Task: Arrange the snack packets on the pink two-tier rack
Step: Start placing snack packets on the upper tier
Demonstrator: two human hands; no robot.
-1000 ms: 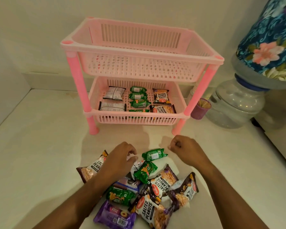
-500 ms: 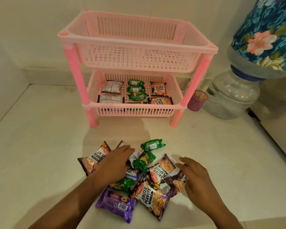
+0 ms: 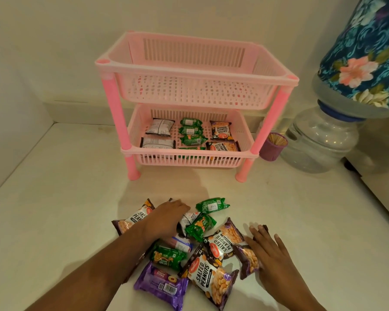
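The pink two-tier rack (image 3: 189,74) stands at the back of the white counter. Nothing lies in its top basket. In its lower basket (image 3: 189,159) lie two white packets at the left, several green packets in the middle and two salted-peanut packets at the right. A loose pile of packets sits in front of me: salted peanuts (image 3: 208,277), green ones (image 3: 212,205), a purple one (image 3: 161,285). My left hand (image 3: 165,218) lies over a white packet (image 3: 188,219) in the pile, fingers bent round it. My right hand (image 3: 267,252) presses flat, fingers straight, on a salted-peanut packet (image 3: 248,259) at the pile's right.
A small purple cup of toothpicks (image 3: 274,147) stands just right of the rack's front right leg. Beside it is a large clear water jar (image 3: 319,144) under a blue floral cover (image 3: 366,59). Walls close off the back and left.
My right hand has come down from a loose fist near the rack and now lies flat on the peanut packet. My left hand has stayed on the white packet. The view has pulled back.
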